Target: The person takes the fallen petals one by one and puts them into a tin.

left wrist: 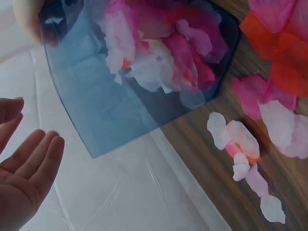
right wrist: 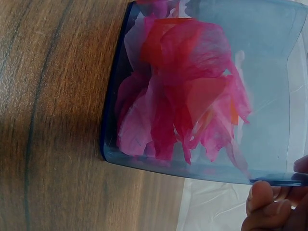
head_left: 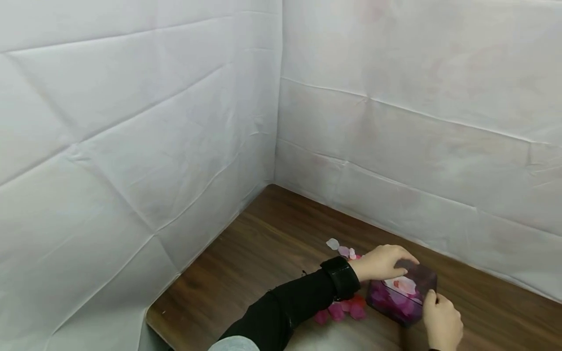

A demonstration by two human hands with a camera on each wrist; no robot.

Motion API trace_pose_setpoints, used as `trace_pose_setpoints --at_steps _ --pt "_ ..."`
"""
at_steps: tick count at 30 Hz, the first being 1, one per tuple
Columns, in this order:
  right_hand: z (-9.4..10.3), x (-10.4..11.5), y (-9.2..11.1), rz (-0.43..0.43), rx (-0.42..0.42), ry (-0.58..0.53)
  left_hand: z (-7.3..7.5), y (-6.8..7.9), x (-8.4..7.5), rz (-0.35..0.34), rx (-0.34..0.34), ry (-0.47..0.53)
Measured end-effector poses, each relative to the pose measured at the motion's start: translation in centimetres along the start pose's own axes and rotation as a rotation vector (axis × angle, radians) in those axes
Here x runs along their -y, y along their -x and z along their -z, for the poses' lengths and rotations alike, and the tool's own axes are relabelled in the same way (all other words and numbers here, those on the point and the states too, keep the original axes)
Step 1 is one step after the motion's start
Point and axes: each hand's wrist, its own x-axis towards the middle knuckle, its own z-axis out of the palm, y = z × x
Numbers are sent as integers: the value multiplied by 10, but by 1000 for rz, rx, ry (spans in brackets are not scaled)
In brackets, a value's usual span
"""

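Observation:
A see-through bluish plastic box, seen in all three views, stands tilted on the table, full of pink, red and white petals. My right hand pinches its rim between thumb and fingers; in the right wrist view its fingertips are at the rim. My left hand reaches over the box's far side with its fingers loosely extended. The left wrist view has this left hand apart from the box wall, holding nothing.
Loose petals lie on the brown wooden table left of the box, partly hidden under the left forearm. A short trail of pale petals runs beyond them. White cloth walls border the table's two back edges.

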Motion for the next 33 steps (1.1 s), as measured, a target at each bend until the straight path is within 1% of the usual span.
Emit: trace_pose_setpoints --at_steps 2,5,8,10,11,12,14,15,17,18,21,25,28,31,33 --pt "-1 2 2 6 -8 2 4 7 4 1 -30 5" --pt "-2 4 6 14 -13 3 5 23 16 21 -93 37" --pt "-3 7 9 18 -12 2 0 45 33 72 -144 95" --pt "-3 8 12 21 -12 3 -8 64 46 92 -153 100" --pt "-3 8 13 20 -12 4 -12 73 52 109 -130 101" --pt "-2 8 14 18 -14 3 -18 82 58 124 -95 81" --pt "-1 8 15 12 -15 6 -30 100 67 151 -1 32" --pt "0 8 16 6 -17 6 -36 108 70 152 47 11" --pt "1 8 17 -1 -21 8 -49 120 74 176 144 -24" --pt "2 8 18 -8 -20 7 -55 125 75 179 171 -48" --pt "2 9 18 -14 -18 12 -67 133 76 169 187 -82" --pt "0 11 19 -14 -23 9 -71 134 76 193 164 -91" --pt "0 11 20 -21 -36 5 -68 132 75 212 153 -80" --pt "1 12 21 -26 -52 3 -61 129 75 198 126 -85" --pt "2 13 22 -24 -66 -5 -54 125 77 190 103 -69"
